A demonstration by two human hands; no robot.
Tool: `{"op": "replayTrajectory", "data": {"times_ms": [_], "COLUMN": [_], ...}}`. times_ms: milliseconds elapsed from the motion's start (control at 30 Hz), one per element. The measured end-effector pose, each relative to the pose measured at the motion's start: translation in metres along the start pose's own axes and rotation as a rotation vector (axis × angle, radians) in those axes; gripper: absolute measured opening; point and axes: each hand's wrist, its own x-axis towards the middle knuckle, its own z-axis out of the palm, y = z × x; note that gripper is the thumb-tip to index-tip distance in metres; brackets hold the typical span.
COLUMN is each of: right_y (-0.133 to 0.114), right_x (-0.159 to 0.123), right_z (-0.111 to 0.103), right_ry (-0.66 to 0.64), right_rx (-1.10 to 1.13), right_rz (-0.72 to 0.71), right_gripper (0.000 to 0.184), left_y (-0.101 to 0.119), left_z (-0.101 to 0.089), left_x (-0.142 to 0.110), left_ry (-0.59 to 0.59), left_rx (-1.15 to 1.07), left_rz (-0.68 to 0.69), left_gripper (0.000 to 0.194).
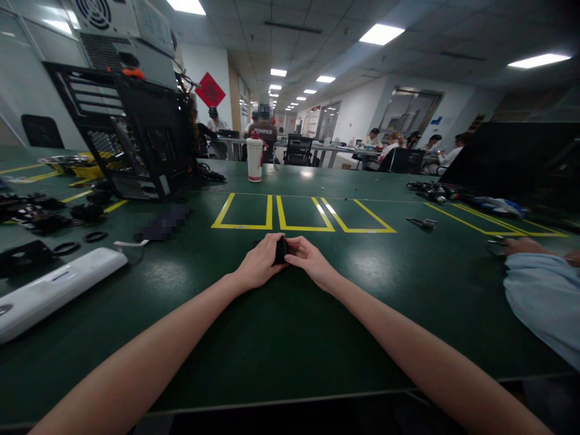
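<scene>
One black object (281,250) is gripped by curled left hand (260,263) and pinching right hand (312,260); three yellow outlines (308,229) lie beyond.

One left hand (261,261) and one right hand (312,260) share one black part (281,250). The bench (290,338) bears one white cup (255,159), one long white device (63,291), one black computer case (158,130), two black rings (75,244) (both on the left side) and three yellow tape outlines (242,227) across the middle. One light-blue sleeve (539,290) shows at the right, one red diamond (210,90) on the wall.
</scene>
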Motion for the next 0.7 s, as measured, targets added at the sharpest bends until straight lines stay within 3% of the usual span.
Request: {"op": "replayTrajectory", "data": {"times_ms": [267,500,700], "right_y": [0.007,0.005,0.010], "right_x": [0.004,0.003,0.005], "right_z": [-0.001,-0.001,-0.002], "right_ry": [0.073,-0.001,0.078], "right_rx": [-0.047,0.025,-0.016], "right_rz": [0.007,-0.030,-0.039], "right_gripper": [0.028,0.032,0.024], "left_y": [0.001,0.001,0.000], "left_z": [-0.001,0.000,0.001], "left_x": [0.000,0.000,0.001], "left_ry": [0.000,0.001,0.010], "left_rx": [0.014,0.018,0.027], "left_rz": [-0.003,0.005,0.008], "left_gripper": [0.059,0.058,0.060]}}
